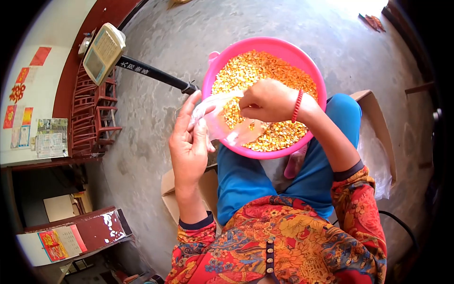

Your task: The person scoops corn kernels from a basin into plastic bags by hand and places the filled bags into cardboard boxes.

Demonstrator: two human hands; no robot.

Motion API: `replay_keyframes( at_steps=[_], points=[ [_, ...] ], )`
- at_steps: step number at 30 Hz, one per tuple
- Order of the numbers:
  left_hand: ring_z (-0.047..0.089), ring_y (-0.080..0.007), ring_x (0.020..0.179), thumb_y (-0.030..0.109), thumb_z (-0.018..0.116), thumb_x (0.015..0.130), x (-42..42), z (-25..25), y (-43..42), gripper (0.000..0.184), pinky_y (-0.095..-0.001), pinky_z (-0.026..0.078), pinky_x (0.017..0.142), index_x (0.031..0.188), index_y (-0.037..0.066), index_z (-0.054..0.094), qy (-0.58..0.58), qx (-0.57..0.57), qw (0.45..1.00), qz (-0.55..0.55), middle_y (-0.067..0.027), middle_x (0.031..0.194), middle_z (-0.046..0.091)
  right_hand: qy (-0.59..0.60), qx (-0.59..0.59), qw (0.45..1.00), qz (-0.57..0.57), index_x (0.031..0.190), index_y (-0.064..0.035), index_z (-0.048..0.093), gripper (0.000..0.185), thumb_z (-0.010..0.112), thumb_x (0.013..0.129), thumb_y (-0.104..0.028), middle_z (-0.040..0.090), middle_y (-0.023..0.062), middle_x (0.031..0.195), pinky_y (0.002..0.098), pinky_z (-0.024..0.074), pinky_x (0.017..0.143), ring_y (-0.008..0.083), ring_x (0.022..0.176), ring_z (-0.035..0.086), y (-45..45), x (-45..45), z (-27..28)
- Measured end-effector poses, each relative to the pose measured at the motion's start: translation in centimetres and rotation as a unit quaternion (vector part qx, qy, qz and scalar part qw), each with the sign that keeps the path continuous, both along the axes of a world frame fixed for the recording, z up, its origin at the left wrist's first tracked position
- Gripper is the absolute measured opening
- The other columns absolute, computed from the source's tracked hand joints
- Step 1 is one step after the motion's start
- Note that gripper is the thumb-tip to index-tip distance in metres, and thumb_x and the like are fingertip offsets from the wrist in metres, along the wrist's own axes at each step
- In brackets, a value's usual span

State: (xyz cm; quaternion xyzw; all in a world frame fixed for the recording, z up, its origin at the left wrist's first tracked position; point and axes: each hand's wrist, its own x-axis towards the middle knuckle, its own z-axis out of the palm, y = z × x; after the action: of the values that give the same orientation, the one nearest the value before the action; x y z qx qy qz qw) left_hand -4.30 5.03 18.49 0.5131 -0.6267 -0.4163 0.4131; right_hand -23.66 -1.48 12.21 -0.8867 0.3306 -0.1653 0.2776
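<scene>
A pink basin (323,90) of yellow and orange corn kernels (255,64) rests over my knees. A clear plastic bag (222,102) is stretched between my two hands above the basin's left part. My left hand (189,146) is at the basin's left edge, its fingers closed on the bag, with the forefinger pointing up. Over the kernels, my right hand (269,102) has curled fingers pinching the bag's other side. A red bead bracelet (297,106) circles the right wrist. The inside of the right fist is partly hidden.
A scale display (104,54) on a black pole (151,73) stands at the upper left. Stacked red-brown stools (106,113) are by the left wall. An open cardboard box (378,113) holding clear plastic (373,156) lies to the right. Another cardboard piece (170,189) is behind my left forearm.
</scene>
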Motion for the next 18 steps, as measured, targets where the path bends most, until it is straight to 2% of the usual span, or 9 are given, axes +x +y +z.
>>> replay_keyframes(
  at_steps=[2, 4, 7, 8, 10, 11, 14, 17, 18],
  points=[
    [0.044, 0.0006, 0.056, -0.002, 0.042, 0.087, -0.5, 0.1, 0.2, 0.042, -0.014, 0.037, 0.046, 0.128, 0.006, 0.04, 0.013, 0.006, 1.0, -0.004, -0.0095, 0.109, 0.058, -0.137, -0.115, 0.983, -0.032, 0.066, -0.0043, 0.063, 0.016, 0.056, 0.072, -0.018, 0.058, 0.0129, 0.068, 0.0392, 0.0463, 0.063, 0.0303, 0.066, 0.057, 0.7, 0.4, 1.6],
    [0.045, 0.0008, 0.058, -0.003, 0.044, 0.086, -1.0, 0.1, 0.2, 0.042, -0.0136, 0.037, 0.047, 0.127, 0.005, 0.041, 0.011, -0.025, 1.0, 0.005, -0.0087, 0.108, 0.058, -0.313, -0.184, 0.931, 0.034, 0.065, -0.0032, 0.06, 0.017, 0.055, 0.073, -0.017, 0.057, 0.0138, 0.07, 0.0387, 0.0459, 0.066, 0.031, 0.068, 0.057, 0.9, 2.6, 1.1],
    [0.046, 0.001, 0.061, -0.003, 0.046, 0.085, -0.7, 0.1, 0.0, 0.042, -0.0131, 0.036, 0.047, 0.126, 0.005, 0.042, 0.02, -0.036, 0.999, 0.008, -0.0081, 0.109, 0.057, -0.173, 0.01, 0.982, 0.076, 0.07, -0.0042, 0.061, 0.019, 0.051, 0.077, -0.019, 0.06, 0.0168, 0.068, 0.0401, 0.0464, 0.066, 0.0327, 0.069, 0.059, 1.7, 3.2, -0.2],
    [0.046, 0.0011, 0.061, -0.002, 0.047, 0.085, -0.6, 0.1, 0.1, 0.041, -0.013, 0.036, 0.047, 0.126, 0.004, 0.042, 0.021, -0.036, 0.999, 0.015, -0.008, 0.109, 0.057, -0.054, 0.001, 0.998, 0.043, 0.069, -0.0005, 0.057, 0.016, 0.052, 0.077, -0.014, 0.058, 0.0173, 0.066, 0.0399, 0.0459, 0.06, 0.0321, 0.063, 0.058, 1.4, 3.0, -0.9],
    [0.046, 0.0012, 0.062, -0.001, 0.048, 0.085, -0.3, 0.2, 0.4, 0.041, -0.013, 0.036, 0.047, 0.125, 0.004, 0.043, 0.022, -0.03, 0.999, 0.018, -0.0086, 0.11, 0.057, 0.193, -0.074, 0.976, 0.062, 0.065, -0.0025, 0.064, 0.019, 0.052, 0.075, -0.013, 0.06, 0.0181, 0.066, 0.0407, 0.0475, 0.06, 0.032, 0.064, 0.061, -0.1, 1.3, -2.6],
    [0.046, 0.0013, 0.062, -0.001, 0.049, 0.085, -0.3, 0.3, 0.6, 0.041, -0.0128, 0.036, 0.047, 0.125, 0.004, 0.043, 0.023, -0.02, 1.0, 0.006, -0.0088, 0.11, 0.057, 0.206, 0.015, 0.977, -0.044, 0.065, -0.0037, 0.065, 0.018, 0.052, 0.074, -0.013, 0.06, 0.0175, 0.065, 0.0403, 0.0483, 0.06, 0.0313, 0.063, 0.061, -1.2, 0.5, -4.5],
    [0.046, 0.0011, 0.063, -0.001, 0.05, 0.085, -1.0, 0.5, 0.9, 0.041, -0.0127, 0.036, 0.047, 0.125, 0.005, 0.043, 0.027, -0.002, 0.999, -0.02, -0.009, 0.11, 0.056, 0.226, -0.057, 0.97, -0.067, 0.065, -0.0064, 0.063, 0.014, 0.053, 0.072, -0.012, 0.06, 0.0142, 0.063, 0.0384, 0.0491, 0.058, 0.0278, 0.061, 0.061, -1.4, -0.3, -3.7],
    [0.046, 0.0008, 0.064, 0.0, 0.051, 0.085, -2.0, 0.8, 1.0, 0.042, -0.0129, 0.036, 0.048, 0.125, 0.005, 0.043, 0.026, 0.002, 0.998, -0.051, -0.0086, 0.111, 0.055, 0.035, -0.184, 0.98, -0.067, 0.071, -0.013, 0.061, 0.007, 0.054, 0.072, -0.013, 0.058, 0.0078, 0.063, 0.0362, 0.0474, 0.052, 0.0229, 0.059, 0.061, 0.3, 2.2, -2.4],
    [0.046, 0.0006, 0.065, 0.0, 0.052, 0.085, -2.3, 1.0, 1.0, 0.042, -0.0129, 0.036, 0.048, 0.125, 0.005, 0.044, 0.023, -0.004, 0.997, -0.07, -0.0082, 0.111, 0.055, 0.02, -0.179, 0.981, -0.078, 0.075, -0.0144, 0.062, 0.009, 0.052, 0.074, -0.014, 0.059, 0.0061, 0.064, 0.0342, 0.0467, 0.051, 0.0215, 0.061, 0.061, 0.6, 3.8, -2.9]
  ],
)
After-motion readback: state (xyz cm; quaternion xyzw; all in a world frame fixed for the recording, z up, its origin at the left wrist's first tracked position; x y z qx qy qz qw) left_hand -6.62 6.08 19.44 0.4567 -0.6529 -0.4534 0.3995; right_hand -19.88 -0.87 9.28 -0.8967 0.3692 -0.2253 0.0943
